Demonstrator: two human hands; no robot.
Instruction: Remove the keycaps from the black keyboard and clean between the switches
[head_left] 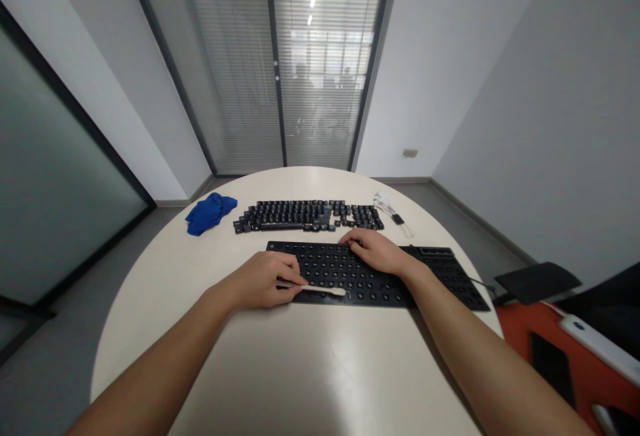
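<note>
A black keyboard base (370,286) with its keycaps off lies across the table in front of me. My left hand (273,279) is closed around the handle of a slim white brush (323,289), shaped like a toothbrush. The brush head points right and lies low over the front rows of bare switches; contact with them cannot be made out. My right hand (375,249) grips the far edge of the keyboard base, fingers bent and thumb over the top, its wrist crossing the right part. Behind the base, loose black keycaps (290,213) are laid out in keyboard order.
A crumpled blue cloth (210,213) lies at the table's far left. Toward the far right is a wire tool (397,218) with a black middle, beside something clear. On the right, an orange seat (520,336) carries a white power strip (597,343) and a dark phone-like slab (553,366).
</note>
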